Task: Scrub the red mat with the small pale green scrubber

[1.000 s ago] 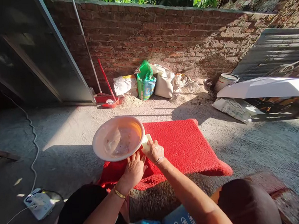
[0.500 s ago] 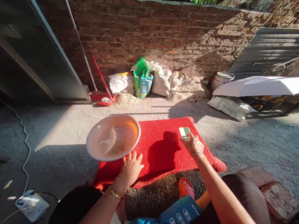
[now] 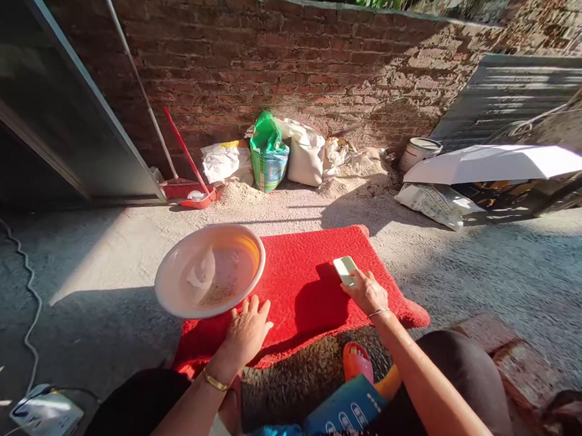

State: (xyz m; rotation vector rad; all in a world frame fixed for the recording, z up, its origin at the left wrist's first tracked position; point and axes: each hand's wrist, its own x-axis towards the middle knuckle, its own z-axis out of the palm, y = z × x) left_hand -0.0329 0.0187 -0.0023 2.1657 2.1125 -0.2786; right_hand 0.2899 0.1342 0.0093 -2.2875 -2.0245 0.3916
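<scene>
A thick red mat [image 3: 301, 251] lies spread out in front of me. My right hand [image 3: 368, 292] grips a pale green scrubbing brush [image 3: 345, 268] over the right part of the mat; its underside is hidden from view. Fingers spread, my left hand [image 3: 249, 329] rests on the mat's near left part, just beside the rim of a pale plastic basin [image 3: 164, 273]. The basin stands on the mat's left side and holds shallow water with dark specks at the bottom.
Against the brick wall [image 3: 220, 71] stand a red dustpan [image 3: 199, 199], a green sack [image 3: 269, 161], a white sack [image 3: 306, 161] and a bucket [image 3: 418, 153]. A white umbrella [image 3: 499, 164] lies at right. A power strip [image 3: 46, 413] with cables sits on the ground at lower left.
My right hand has drawn the brush slightly toward me and left across the mat, turning it a little. My left hand stays by the basin. The whole view has shifted slightly.
</scene>
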